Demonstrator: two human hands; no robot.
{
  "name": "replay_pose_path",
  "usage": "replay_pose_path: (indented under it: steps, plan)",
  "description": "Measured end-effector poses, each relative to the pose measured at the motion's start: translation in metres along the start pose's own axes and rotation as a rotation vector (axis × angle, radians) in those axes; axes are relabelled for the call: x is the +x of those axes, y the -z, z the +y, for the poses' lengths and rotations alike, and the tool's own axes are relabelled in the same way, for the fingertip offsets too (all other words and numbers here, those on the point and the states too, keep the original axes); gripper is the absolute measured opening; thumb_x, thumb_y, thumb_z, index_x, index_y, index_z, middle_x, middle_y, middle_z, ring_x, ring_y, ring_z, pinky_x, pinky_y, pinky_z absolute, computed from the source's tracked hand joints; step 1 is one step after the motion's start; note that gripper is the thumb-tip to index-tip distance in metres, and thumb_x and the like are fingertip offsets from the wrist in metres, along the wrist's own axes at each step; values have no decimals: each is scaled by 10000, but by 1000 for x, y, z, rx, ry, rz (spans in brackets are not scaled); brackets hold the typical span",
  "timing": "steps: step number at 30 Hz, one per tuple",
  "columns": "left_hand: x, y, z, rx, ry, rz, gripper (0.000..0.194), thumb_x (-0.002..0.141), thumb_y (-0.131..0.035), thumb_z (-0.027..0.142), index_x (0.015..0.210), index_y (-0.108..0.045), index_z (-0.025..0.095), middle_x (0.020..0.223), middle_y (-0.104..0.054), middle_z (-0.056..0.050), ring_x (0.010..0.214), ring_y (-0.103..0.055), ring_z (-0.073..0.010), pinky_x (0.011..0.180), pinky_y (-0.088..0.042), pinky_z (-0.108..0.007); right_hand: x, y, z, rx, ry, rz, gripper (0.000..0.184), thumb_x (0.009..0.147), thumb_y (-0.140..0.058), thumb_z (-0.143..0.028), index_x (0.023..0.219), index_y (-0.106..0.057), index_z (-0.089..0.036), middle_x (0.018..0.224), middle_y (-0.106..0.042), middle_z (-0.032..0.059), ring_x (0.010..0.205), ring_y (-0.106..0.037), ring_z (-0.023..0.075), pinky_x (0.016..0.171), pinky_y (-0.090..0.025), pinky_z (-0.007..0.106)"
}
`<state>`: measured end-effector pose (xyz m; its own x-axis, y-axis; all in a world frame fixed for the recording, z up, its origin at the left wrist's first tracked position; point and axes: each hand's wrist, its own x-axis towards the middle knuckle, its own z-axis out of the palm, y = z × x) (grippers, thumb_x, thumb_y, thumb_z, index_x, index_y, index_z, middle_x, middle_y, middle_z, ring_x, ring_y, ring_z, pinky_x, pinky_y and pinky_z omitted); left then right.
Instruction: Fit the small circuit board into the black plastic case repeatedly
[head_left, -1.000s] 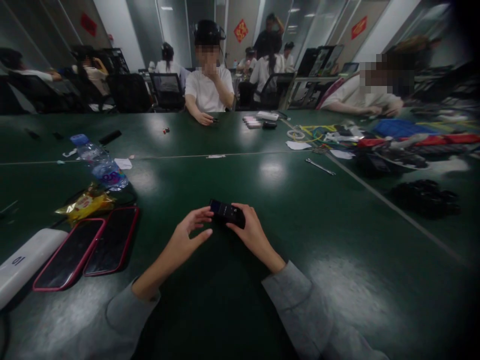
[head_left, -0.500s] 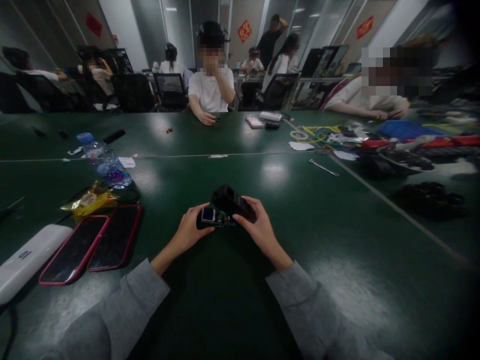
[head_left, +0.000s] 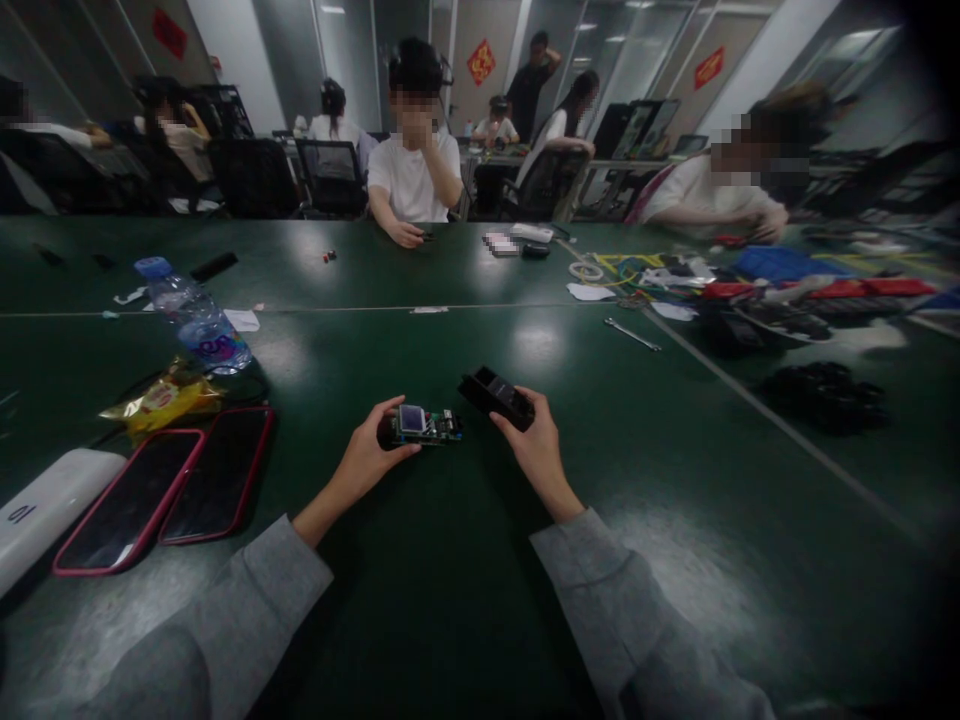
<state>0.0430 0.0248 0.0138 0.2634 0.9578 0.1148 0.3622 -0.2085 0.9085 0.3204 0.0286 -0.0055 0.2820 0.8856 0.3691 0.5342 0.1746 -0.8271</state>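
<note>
Left of the hands, I see a smooth white block (head_left: 64, 505) marked apparently "10". My left hand (head_left: 367, 441) pinches a green circuit board (head_left: 431, 427) between thumb and fingers; just beside it, my right hand (head_left: 541, 440) clasps a boxy black casing (head_left: 504, 396). Beyond, left, lies a clear plastic bottle (head_left: 180, 305), its label unreadable.
</note>
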Motion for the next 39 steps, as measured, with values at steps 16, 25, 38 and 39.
replay_pose_path:
  steps: [16, 25, 38, 39]
  plan:
    - [2, 0, -4, -134, -5, -4, 731, 788, -728, 260, 1422, -367, 286, 1352, -552, -89, 1221, -566, -270, 1045, -451, -514, -5, 5, -6, -259, 137, -144, 551, 820, -638, -272, 1336, -463, -185, 1210, -543, 142, 1118, -515, 296, 976, -458, 516]
    - [4, -2, 1, -128, 19, -20, 716, 811, -711, 271, 1427, -345, 270, 1344, -548, -105, 1235, -560, -269, 1053, -439, -509, -4, 14, -3, -183, 112, -103, 496, 808, -656, -264, 1278, -507, -213, 1171, -583, 127, 1075, -558, 312, 945, -465, 548]
    - [5, -9, 0, -129, -45, -42, 715, 790, -737, 253, 1398, -361, 275, 1281, -592, -95, 1173, -597, -256, 1014, -461, -480, -30, 6, -56, 226, 168, -394, 544, 862, -655, -296, 1363, -446, -318, 1324, -539, 52, 1238, -513, 248, 1079, -406, 487]
    - [5, -10, 0, -127, -58, -44, 713, 788, -737, 249, 1396, -364, 275, 1289, -587, -94, 1183, -589, -255, 1017, -458, -474, -30, 7, -58, 192, 202, -411, 549, 862, -653, -276, 1368, -445, -322, 1319, -542, 53, 1236, -511, 250, 1076, -406, 494]
